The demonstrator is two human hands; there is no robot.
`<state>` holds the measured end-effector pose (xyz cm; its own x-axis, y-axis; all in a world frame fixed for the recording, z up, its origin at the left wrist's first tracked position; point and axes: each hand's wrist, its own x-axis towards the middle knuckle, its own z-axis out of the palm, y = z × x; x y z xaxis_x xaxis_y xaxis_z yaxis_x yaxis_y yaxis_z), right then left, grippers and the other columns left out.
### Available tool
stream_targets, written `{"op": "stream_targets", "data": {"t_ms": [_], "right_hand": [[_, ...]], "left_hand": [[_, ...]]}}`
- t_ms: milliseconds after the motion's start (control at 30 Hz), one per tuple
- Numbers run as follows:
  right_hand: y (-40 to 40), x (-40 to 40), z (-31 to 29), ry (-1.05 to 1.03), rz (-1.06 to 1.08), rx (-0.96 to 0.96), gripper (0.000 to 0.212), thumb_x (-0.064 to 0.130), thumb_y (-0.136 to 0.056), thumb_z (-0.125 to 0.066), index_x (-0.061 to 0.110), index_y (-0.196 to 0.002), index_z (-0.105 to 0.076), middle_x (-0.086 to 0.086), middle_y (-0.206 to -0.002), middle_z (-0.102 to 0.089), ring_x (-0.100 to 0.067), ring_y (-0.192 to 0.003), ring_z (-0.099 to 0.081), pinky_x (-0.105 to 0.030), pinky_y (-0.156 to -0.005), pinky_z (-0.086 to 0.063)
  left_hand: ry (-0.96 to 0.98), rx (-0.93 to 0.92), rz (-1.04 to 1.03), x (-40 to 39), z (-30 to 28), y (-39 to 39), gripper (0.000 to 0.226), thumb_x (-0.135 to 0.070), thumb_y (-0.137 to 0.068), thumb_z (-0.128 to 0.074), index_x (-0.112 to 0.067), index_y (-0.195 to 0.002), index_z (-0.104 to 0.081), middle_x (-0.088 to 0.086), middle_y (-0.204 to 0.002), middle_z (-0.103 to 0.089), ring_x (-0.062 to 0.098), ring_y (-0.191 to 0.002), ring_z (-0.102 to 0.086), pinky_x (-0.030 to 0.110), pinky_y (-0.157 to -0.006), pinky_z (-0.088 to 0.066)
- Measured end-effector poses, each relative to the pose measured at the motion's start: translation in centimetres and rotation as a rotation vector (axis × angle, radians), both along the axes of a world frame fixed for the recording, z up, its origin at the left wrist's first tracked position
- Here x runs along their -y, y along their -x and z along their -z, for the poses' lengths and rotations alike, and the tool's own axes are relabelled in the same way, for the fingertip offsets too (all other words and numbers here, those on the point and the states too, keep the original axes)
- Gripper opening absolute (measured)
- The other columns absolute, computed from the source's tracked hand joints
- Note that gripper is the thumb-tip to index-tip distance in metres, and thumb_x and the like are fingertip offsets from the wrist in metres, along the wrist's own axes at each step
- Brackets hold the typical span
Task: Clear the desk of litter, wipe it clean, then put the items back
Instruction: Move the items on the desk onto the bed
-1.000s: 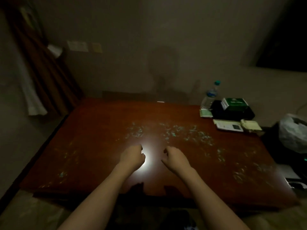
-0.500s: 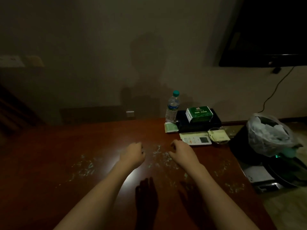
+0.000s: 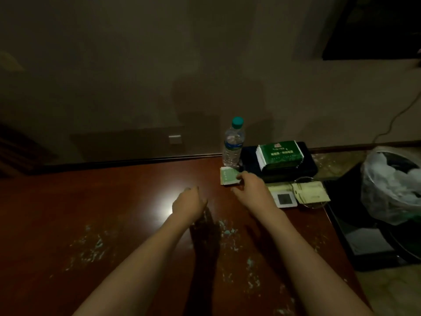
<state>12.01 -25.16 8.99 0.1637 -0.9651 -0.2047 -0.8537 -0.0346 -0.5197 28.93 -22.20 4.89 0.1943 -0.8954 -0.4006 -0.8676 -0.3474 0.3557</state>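
Note:
A dark red wooden desk [image 3: 102,201] carries several pale green scraps of litter [image 3: 225,231]. My right hand [image 3: 250,188] reaches to the back right, and its fingertips touch the right edge of a small green and white pad [image 3: 227,175]. Whether it grips the pad is unclear. My left hand [image 3: 189,205] hovers over the desk with fingers loosely curled and holds nothing. Behind the pad stands a clear water bottle [image 3: 232,142] with a green cap. A green tissue pack [image 3: 279,155] lies on a black box [image 3: 305,165].
A white device with a small screen [image 3: 284,198] and a cream packet [image 3: 312,193] on a glass dish sit at the desk's right edge. A bin lined with a white bag [image 3: 391,185] stands on the floor to the right. A wall rises behind the desk.
The view has swung right and closer to the back corner. My right hand has moved forward from the desk's middle to the small green pad. My left hand followed a little.

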Motion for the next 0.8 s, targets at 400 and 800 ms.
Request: {"op": "stream_targets", "data": {"t_ms": [400, 800], "right_hand": [[0.4, 12.3, 2.1, -0.078, 0.191, 0.333, 0.093, 0.033, -0.076, -0.079, 0.015, -0.149, -0.024, -0.006, -0.148, -0.038, -0.021, -0.134, -0.039, -0.034, -0.108, -0.035], [-3.0, 14.8, 8.9, -0.069, 0.316, 0.727, 0.072, 0.004, -0.07, -0.08, 0.021, -0.129, -0.043, -0.006, -0.126, -0.057, -0.017, -0.113, -0.056, -0.002, -0.074, -0.044]], "left_hand": [[-0.047, -0.135, -0.265, 12.6, 7.8, 4.1, 0.066, -0.054, -0.084, -0.06, -0.005, -0.126, -0.045, 0.017, -0.125, -0.05, 0.033, -0.114, -0.05, 0.041, -0.086, -0.046], [0.03, -0.151, -0.349, 14.4, 11.7, 7.1, 0.055, -0.025, -0.077, -0.071, -0.003, -0.118, -0.041, 0.017, -0.122, -0.044, 0.033, -0.111, -0.047, 0.043, -0.092, -0.046]]}}
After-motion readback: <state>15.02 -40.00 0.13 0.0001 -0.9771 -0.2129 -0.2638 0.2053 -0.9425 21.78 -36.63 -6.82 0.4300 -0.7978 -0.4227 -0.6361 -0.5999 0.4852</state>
